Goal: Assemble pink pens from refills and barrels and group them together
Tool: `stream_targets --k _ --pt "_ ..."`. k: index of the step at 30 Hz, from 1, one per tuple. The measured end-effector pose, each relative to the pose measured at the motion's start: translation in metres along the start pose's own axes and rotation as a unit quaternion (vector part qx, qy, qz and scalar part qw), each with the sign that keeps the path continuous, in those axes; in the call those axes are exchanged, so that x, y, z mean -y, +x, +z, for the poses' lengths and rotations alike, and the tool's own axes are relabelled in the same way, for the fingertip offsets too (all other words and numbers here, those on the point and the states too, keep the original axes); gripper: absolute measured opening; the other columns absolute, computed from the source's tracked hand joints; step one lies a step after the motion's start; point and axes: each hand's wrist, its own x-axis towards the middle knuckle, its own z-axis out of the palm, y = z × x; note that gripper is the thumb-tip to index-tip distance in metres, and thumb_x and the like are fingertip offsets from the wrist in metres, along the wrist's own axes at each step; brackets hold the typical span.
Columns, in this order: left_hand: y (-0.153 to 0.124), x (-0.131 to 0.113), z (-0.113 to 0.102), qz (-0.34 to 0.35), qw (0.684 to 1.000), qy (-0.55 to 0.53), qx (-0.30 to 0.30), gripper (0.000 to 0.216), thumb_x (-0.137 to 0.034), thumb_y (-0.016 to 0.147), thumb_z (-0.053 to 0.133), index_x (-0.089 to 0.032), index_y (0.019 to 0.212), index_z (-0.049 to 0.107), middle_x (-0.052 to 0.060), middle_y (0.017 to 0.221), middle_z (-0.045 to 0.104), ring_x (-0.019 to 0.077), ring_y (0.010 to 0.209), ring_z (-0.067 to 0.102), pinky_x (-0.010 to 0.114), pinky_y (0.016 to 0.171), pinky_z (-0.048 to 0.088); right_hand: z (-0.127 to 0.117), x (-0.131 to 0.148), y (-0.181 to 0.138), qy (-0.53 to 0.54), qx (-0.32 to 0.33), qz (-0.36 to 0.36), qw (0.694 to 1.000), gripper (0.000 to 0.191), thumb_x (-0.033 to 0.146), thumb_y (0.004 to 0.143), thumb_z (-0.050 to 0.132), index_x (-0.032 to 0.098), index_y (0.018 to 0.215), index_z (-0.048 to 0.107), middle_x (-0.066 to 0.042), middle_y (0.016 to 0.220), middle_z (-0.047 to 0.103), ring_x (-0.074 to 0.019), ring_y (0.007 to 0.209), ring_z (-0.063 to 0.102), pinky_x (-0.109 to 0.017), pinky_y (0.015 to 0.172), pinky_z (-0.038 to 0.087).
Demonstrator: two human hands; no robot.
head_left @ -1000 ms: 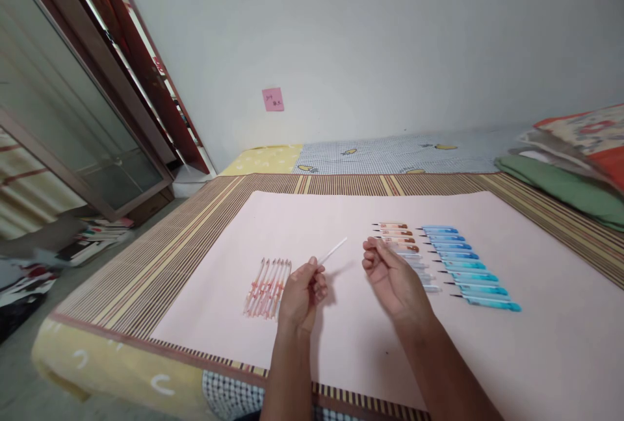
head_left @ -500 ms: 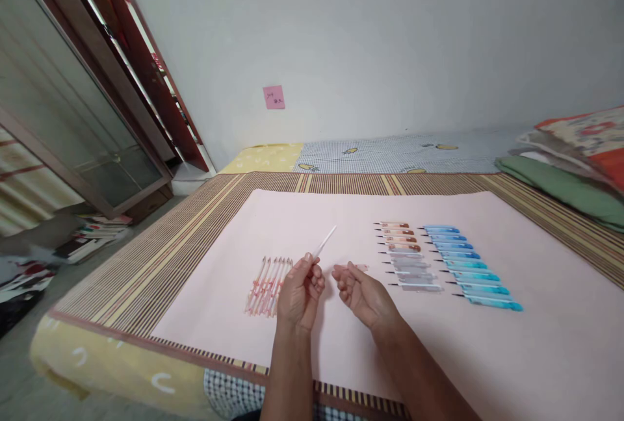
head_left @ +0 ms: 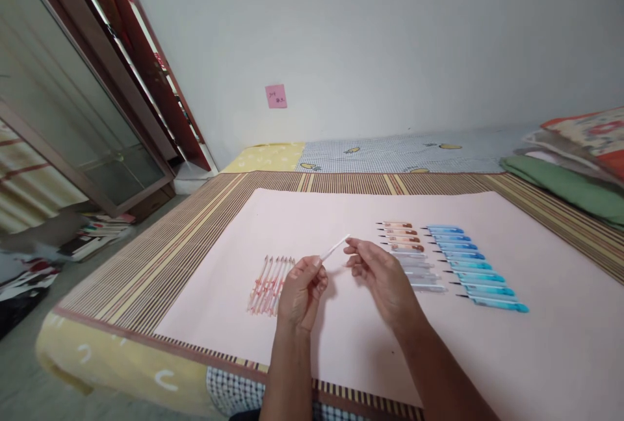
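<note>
My left hand (head_left: 303,288) pinches the lower end of a thin white pen refill (head_left: 334,248), which tilts up to the right above the paper. At the refill's upper tip, the thumb and forefinger of my right hand (head_left: 383,278) are drawn together and appear to pinch it. Beside my left hand lies a row of pink-patterned pen barrels (head_left: 266,291), partly covered by that hand. Right of my right hand are brown-ended pens (head_left: 402,232) and grey clear barrels (head_left: 424,277), some hidden behind the hand.
A column of blue and turquoise pens (head_left: 475,268) lies further right on the pale pink sheet (head_left: 219,297). Beneath the sheet is a striped mat (head_left: 127,284). Folded cloths (head_left: 560,180) are piled at the right, and a pink note (head_left: 275,96) sticks to the wall.
My right hand has risen and moved to the refill's upper tip, now covering part of the grey barrels. The refill leans lower to the right, while my left hand keeps its hold.
</note>
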Motion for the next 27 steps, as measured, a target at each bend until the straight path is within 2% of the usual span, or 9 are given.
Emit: stream_targets --k 4,7,13,20,27 --pt "-0.001 0.003 0.003 0.009 0.996 0.069 0.048 0.039 -0.031 0.059 0.093 -0.013 0.084 0.068 0.002 0.064 0.069 0.0083 0.054 0.060 0.016 0.051 0.042 -0.002 0.013 0.000 -0.085 -0.011 -0.046 0.995 0.034 0.049 0.074 0.080 0.019 0.091 0.079 -0.003 0.074 0.070 -0.0133 0.063 0.057 -0.028 0.063 0.049" --pt "-0.001 0.005 0.005 0.016 0.995 0.080 0.053 0.043 -0.028 0.056 0.094 -0.013 0.088 0.069 0.004 0.068 0.072 0.0093 0.055 0.062 0.017 0.052 0.043 -0.004 0.014 0.002 -0.090 -0.032 -0.057 0.994 0.032 0.049 0.073 0.080 0.018 0.080 0.078 -0.003 0.065 0.068 -0.0139 0.060 0.059 -0.028 0.061 0.051" --pt "-0.001 0.007 0.005 0.015 0.997 0.058 0.054 0.046 -0.025 0.056 0.095 -0.012 0.092 0.070 0.006 0.074 0.075 0.0101 0.061 0.066 0.018 0.060 0.050 -0.013 0.014 0.008 -0.008 -0.106 -0.053 0.993 0.034 0.048 0.067 0.086 0.018 0.075 0.074 -0.004 0.076 0.072 -0.0138 0.062 0.066 -0.024 0.055 0.054" --pt "-0.002 0.008 0.007 0.024 0.998 0.018 0.062 0.041 -0.026 0.062 0.093 -0.012 0.094 0.071 0.005 0.074 0.074 0.0097 0.062 0.066 0.018 0.060 0.051 -0.016 0.017 0.008 0.039 -0.114 -0.050 0.991 0.041 0.052 0.063 0.089 0.017 0.076 0.072 -0.002 0.073 0.070 -0.0123 0.060 0.065 -0.023 0.054 0.055" --pt "0.001 0.009 0.004 0.007 0.997 -0.061 0.041 0.032 -0.030 0.066 0.091 -0.011 0.080 0.069 0.005 0.071 0.071 0.0090 0.060 0.063 0.018 0.058 0.052 -0.021 0.014 0.011 0.086 -0.115 -0.054 0.988 0.038 0.048 0.065 0.089 0.017 0.080 0.072 -0.002 0.080 0.069 -0.0110 0.063 0.064 -0.022 0.056 0.054"
